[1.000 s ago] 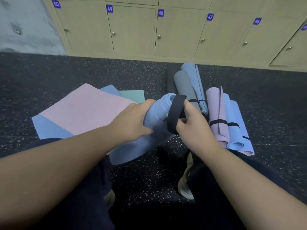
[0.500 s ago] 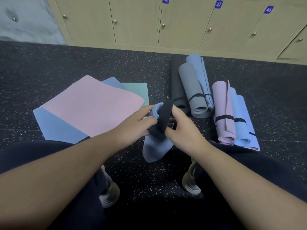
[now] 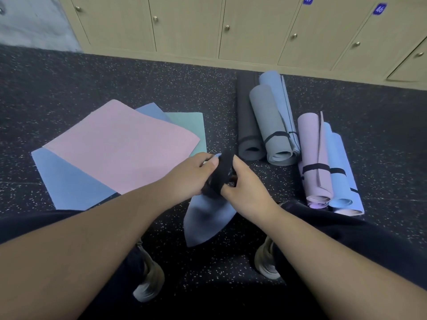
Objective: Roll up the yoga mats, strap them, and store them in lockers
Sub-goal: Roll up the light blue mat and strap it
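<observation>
Lockers point(image 3: 187, 24) back speckled floor point(image 3: 69, 88). Both hands, left point(image 3: 189, 174) and right point(image 3: 247, 188), curl fingers round a black strap point(image 3: 219, 174) on the blue roll point(image 3: 205, 220), upright between them, its end below their fingers.

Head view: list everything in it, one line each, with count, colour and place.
rolled mat in hand: 1, blue, centre, held above the floor
strap: 1, black, around that mat's upper end
flat mats: 3, pink over blue and teal, floor at left
rolled mats: about 6, black, grey, blue, mauve, floor at right, most with black straps
lockers: a row, beige, doors shut, far wall
floor: 1, black, speckled
shoes: 2, light, bottom centre
left hand: grips the mat and strap
right hand: pinches the strap
</observation>
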The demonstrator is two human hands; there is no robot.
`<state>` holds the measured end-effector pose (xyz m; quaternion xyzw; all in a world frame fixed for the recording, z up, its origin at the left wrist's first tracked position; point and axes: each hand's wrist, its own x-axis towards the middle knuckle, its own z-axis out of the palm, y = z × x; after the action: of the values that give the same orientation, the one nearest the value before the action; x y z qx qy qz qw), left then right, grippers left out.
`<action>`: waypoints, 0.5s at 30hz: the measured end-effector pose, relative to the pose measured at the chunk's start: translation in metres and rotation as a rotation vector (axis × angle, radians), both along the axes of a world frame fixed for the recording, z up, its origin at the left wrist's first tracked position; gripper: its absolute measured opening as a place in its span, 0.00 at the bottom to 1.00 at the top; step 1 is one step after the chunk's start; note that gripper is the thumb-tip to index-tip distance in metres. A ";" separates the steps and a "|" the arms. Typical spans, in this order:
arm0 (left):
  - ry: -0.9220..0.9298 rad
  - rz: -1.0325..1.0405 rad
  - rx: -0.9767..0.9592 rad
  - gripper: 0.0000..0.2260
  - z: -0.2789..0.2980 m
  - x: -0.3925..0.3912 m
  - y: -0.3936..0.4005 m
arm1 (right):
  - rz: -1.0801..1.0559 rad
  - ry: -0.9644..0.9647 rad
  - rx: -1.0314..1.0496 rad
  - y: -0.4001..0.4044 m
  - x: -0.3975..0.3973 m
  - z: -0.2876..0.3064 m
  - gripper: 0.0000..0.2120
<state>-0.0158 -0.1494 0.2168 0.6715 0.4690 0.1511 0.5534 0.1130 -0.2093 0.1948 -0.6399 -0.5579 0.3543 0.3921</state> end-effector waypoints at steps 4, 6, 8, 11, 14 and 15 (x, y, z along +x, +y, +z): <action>-0.005 0.015 -0.022 0.12 -0.008 0.004 0.010 | -0.014 0.005 0.024 0.007 -0.001 -0.002 0.17; 0.045 0.036 0.051 0.11 -0.016 0.005 0.014 | 0.001 -0.055 0.049 0.010 -0.003 -0.005 0.16; 0.083 0.051 0.112 0.14 -0.020 0.005 0.017 | 0.015 -0.125 0.067 0.011 -0.006 -0.008 0.19; 0.017 0.072 0.084 0.14 -0.021 0.005 0.019 | 0.024 -0.140 0.071 0.013 -0.003 -0.011 0.20; 0.008 0.103 0.065 0.14 -0.020 0.002 0.022 | 0.033 -0.120 0.072 0.015 0.001 -0.011 0.16; 0.013 0.111 0.074 0.14 -0.020 0.001 0.023 | 0.027 -0.116 0.061 0.015 0.001 -0.012 0.16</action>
<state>-0.0145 -0.1260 0.1969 0.6653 0.5032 0.1946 0.5160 0.1140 -0.1939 0.1832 -0.6393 -0.5989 0.3048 0.3737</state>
